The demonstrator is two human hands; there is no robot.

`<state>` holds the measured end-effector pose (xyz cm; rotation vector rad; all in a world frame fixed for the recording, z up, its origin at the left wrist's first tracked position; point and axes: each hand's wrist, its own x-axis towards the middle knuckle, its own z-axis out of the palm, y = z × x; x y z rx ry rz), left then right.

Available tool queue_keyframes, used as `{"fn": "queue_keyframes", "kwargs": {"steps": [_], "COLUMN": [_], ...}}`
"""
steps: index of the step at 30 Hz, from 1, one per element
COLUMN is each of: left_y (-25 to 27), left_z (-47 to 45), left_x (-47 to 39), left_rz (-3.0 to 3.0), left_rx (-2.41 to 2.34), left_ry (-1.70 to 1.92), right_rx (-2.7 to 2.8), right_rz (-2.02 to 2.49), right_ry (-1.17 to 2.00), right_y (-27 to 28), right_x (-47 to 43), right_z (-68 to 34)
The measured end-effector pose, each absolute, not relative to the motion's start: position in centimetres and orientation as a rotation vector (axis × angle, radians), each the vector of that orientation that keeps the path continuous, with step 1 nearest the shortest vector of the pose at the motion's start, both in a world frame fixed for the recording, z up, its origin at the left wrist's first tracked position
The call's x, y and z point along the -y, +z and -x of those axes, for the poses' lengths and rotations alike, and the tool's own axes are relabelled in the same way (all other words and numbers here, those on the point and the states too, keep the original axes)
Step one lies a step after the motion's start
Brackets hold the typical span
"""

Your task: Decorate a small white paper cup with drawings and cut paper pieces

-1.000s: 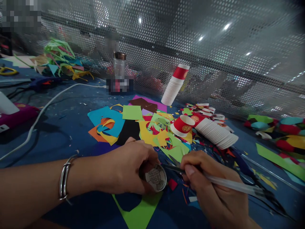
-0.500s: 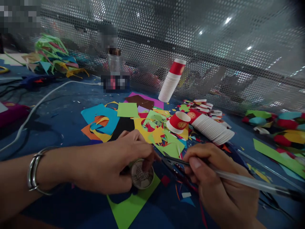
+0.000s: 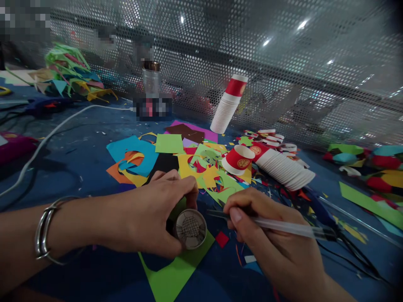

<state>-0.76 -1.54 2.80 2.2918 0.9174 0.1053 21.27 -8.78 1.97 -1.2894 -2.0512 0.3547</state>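
My left hand (image 3: 151,214), with a silver bangle on its wrist, is curled round the side of a small round container (image 3: 190,228). Its pale, round top shows a crosshatched pattern. Underneath lies a bright green sheet of paper (image 3: 176,279) with a curved piece cut out. My right hand (image 3: 270,235) pinches a pen (image 3: 283,226) with a translucent barrel, its dark tip pointing left, close to the container but apart from it. A small red paper square (image 3: 222,239) lies between the hands.
Coloured paper and scraps (image 3: 208,167) cover the middle of the blue table. A red paper cup (image 3: 238,160), a lying cup stack (image 3: 283,170) and a standing cup stack (image 3: 229,105) are beyond. A white cable (image 3: 63,126) crosses the left; a glue gun (image 3: 321,209) lies right.
The left fingers have lifted off the container's top, leaving its pattern in fuller view. My right hand, with the pen, has moved left towards the container.
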Motion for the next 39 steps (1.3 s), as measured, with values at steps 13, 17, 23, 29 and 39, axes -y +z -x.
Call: {"fn": "queue_keyframes", "kwargs": {"steps": [13, 17, 23, 29, 39], "left_y": [3.03, 3.33, 3.62, 3.61, 3.30], "left_z": [0.78, 0.60, 0.80, 1.02, 0.88], "left_x": [1.55, 1.67, 1.52, 1.37, 1.59], "left_rz": [-2.226, -2.238, -2.218, -2.219, -2.218], "left_rx": [-0.903, -0.956, -0.891, -0.891, -0.912], "left_ry": [0.051, 0.042, 0.012, -0.001, 0.020], "right_rx": [2.137, 2.138, 2.145, 2.163, 2.173], "right_rz": [1.238, 1.240, 1.244, 1.244, 1.224], "right_ry": [0.415, 0.409, 0.404, 0.356, 0.345], "right_y": [1.44, 1.45, 1.49, 1.33, 1.39], "right_x": [8.49, 8.41, 8.48, 8.41, 8.59], "right_z": [-20.72, -20.55, -20.50, -20.44, -20.49]}}
